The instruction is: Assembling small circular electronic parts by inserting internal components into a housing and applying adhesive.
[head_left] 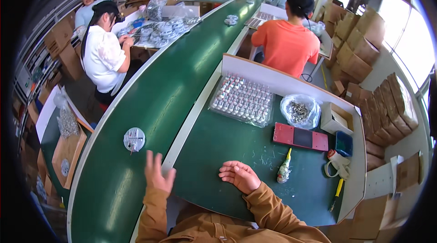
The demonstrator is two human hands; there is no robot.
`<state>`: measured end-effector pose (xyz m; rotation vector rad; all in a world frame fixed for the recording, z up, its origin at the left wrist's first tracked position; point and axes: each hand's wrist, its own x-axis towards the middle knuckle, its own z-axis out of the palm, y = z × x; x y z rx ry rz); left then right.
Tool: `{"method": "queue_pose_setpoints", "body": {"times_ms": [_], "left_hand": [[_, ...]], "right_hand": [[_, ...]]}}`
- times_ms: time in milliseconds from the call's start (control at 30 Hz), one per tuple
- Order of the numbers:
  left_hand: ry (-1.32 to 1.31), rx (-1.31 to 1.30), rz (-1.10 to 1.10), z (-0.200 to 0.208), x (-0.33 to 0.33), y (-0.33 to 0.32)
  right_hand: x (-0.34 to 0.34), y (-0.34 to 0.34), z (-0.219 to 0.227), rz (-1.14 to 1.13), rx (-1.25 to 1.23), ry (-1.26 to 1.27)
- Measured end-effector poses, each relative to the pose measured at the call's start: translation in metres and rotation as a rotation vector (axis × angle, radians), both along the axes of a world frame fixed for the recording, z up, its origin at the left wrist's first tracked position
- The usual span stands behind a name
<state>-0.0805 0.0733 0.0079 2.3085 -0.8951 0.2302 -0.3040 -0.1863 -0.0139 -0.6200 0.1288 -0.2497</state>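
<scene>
Left hand (158,175): I see it spread, empty, near the grey disc (134,139).
Right hand (240,176): half-curled, empty, over the bench (241,145).

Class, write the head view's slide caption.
Left hand near a round grey part on a green belt; right hand above green worktable.

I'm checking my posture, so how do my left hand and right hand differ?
Your left hand is at the right edge of the conveyor belt; your right hand is over the green tabletop. The left hand's fingers point forward, spread apart; the right hand's point leftward, loosely curled and close together. Both look empty, with brown sleeves at the wrists.
</scene>
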Motion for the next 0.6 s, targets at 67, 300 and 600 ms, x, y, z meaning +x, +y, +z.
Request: {"method": "queue_pose_setpoints", "body": {"times_ms": [67, 300, 600], "left_hand": [[0.114, 0.119, -0.166, 0.004, -0.01, 0.0], [-0.034, 0.256, -0.215, -0.006, -0.005, 0.0], [-0.046, 0.223, -0.218, -0.007, -0.006, 0.004]], "right_hand": [[-0.002, 0.004, -0.001, 0.011, -0.008, 0.005], [-0.002, 0.003, 0.002, 0.036, -0.108, -0.004], [-0.002, 0.007, 0.006, 0.05, -0.191, 0.007]]}}
